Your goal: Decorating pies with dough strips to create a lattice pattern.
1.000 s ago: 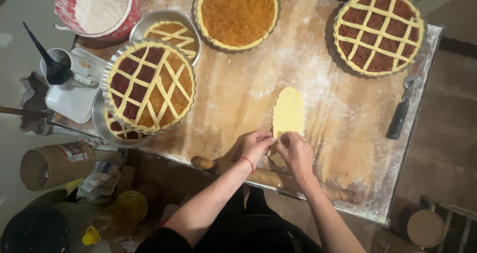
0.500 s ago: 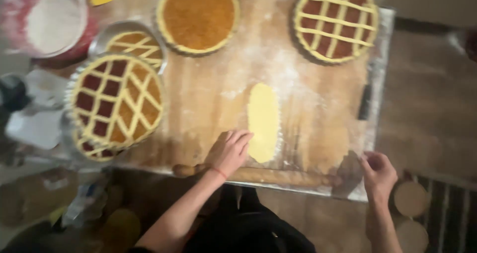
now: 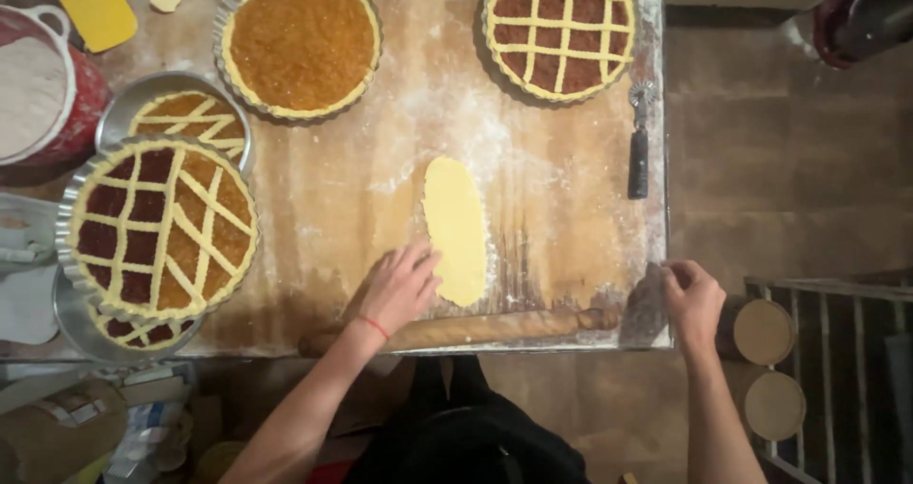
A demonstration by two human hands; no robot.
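A long oval strip of pale yellow dough (image 3: pixel 456 227) lies on the floured wooden board (image 3: pixel 323 208). My left hand (image 3: pixel 399 289) rests flat on the board, fingertips touching the strip's lower left edge. A wooden rolling pin (image 3: pixel 495 329) lies along the board's near edge just below that hand. My right hand (image 3: pixel 694 303) is at the board's near right corner, fingers curled on a dark flat scraper (image 3: pixel 643 311) that stands there.
A pastry wheel (image 3: pixel 639 151) lies at the board's right edge. An uncovered tart (image 3: pixel 302 39) and a lattice tart (image 3: pixel 561 28) sit at the back, stacked lattice tarts (image 3: pixel 157 227) at the left. A red flour pot (image 3: pixel 38 85) is far left. Round tins (image 3: pixel 766 332) stand right.
Both hands left the near end of the dough strip. My right hand swung out to the board's right corner onto the scraper, and my left hand settled beside the strip.
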